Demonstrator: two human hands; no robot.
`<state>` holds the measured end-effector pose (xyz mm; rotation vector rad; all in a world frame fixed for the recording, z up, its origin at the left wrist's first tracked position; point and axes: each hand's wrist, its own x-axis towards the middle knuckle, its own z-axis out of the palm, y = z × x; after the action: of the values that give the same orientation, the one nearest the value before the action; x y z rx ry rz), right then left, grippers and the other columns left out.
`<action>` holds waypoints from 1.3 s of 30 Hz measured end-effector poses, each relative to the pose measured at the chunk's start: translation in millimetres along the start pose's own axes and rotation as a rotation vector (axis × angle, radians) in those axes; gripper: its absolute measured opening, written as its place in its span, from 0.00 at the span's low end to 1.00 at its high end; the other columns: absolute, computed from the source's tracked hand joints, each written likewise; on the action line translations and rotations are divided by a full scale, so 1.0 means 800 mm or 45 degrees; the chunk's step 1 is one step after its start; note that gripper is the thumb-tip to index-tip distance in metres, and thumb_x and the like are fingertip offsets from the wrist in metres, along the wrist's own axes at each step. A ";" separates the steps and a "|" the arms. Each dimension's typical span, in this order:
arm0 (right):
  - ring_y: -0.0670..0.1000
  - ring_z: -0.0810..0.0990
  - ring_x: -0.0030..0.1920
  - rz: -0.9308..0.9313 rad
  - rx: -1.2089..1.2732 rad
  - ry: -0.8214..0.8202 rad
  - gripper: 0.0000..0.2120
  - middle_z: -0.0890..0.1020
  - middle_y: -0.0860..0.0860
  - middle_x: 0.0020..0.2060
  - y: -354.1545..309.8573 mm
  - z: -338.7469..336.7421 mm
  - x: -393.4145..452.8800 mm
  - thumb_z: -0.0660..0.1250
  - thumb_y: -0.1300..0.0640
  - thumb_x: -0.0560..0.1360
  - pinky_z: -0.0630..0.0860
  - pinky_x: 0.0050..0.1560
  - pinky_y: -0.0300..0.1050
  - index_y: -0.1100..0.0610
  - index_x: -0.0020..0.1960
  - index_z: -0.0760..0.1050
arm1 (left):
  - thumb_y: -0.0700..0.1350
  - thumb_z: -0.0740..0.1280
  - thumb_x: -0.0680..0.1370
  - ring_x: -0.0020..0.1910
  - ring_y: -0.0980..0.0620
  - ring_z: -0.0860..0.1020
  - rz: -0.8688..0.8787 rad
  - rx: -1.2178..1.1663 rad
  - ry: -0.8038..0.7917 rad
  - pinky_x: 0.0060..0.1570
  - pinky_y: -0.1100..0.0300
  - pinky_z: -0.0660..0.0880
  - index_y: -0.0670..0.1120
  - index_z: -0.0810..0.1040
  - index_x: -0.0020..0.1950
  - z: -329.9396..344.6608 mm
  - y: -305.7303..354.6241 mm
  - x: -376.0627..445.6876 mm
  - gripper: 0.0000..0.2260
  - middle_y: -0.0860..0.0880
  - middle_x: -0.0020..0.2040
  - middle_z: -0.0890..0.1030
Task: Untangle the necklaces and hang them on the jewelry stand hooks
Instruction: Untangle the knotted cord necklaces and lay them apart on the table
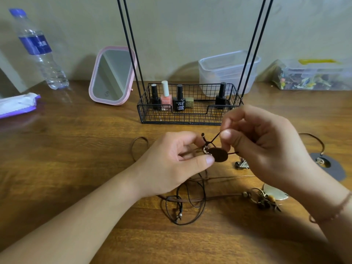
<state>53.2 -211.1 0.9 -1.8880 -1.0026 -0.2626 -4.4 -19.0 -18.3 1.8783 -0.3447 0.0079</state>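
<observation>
Over the wooden table, my left hand (177,161) pinches a dark brown oval pendant (219,154) at its metal ring. My right hand (262,141) pinches the thin dark cord (214,139) just above the pendant. Below my hands several brown cords (190,201) lie looped and tangled on the table. A beaded charm cluster with a pale metal disc (274,192) lies to the right of the tangle. Another cord with a dark pendant (329,166) lies at the far right. The black wire jewelry stand (190,119) stands behind my hands; its hooks are out of the frame.
Nail polish bottles (166,96) stand in the stand's basket. A pink-framed mirror (112,75) and a water bottle (40,50) are at the back left, a wipes pack (17,105) at the left edge. Clear plastic boxes (228,71) line the wall at the right.
</observation>
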 end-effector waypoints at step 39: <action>0.47 0.63 0.19 0.199 -0.122 -0.095 0.06 0.70 0.54 0.20 -0.005 -0.004 0.002 0.55 0.44 0.76 0.60 0.20 0.40 0.46 0.45 0.67 | 0.47 0.62 0.78 0.24 0.56 0.58 0.089 -0.318 -0.133 0.26 0.54 0.54 0.53 0.83 0.56 0.000 -0.010 0.003 0.12 0.56 0.26 0.63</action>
<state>52.3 -212.3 6.3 -2.0643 -0.8996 -0.1516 -0.1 -16.8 -25.1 1.6221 -0.4619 -0.0829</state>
